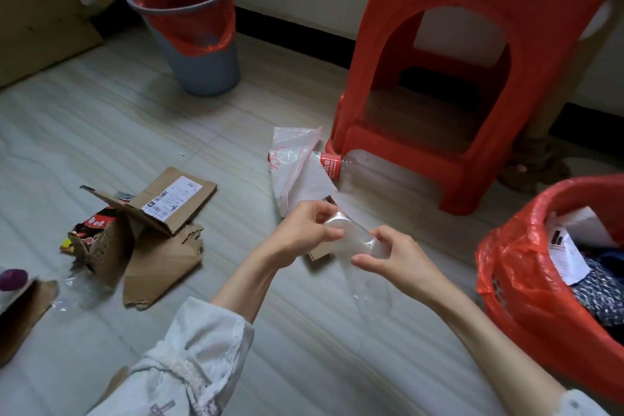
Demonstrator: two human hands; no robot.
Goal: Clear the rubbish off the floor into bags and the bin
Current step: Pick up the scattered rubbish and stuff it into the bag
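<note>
The red stool (472, 71) stands at the far right against the wall, with a clear bottle (351, 164) lying at its near left foot, probably rolled there. The red bag (526, 284) sits open at the near right, its mouth spread wide and paper and patterned cloth already inside; it is close by the hands, likely so that scraps can go in without reaching. The grey bin (199, 40), lined in red, waits at the far left, well apart from the hands. Torn cardboard (158, 230) with a shipping label lies at the near left, beside a dark snack wrapper (91, 230). A white zip bag (297, 172) lies over the bottle's neck.

In the middle, both hands hold up a clear plastic film (358, 246) above the floor. The left hand (304, 230) pinches its top edge with curled fingers; the right hand (395, 253) pinches the other side, thumb underneath. They seem to be gathering it small before dropping it in the red bag.
</note>
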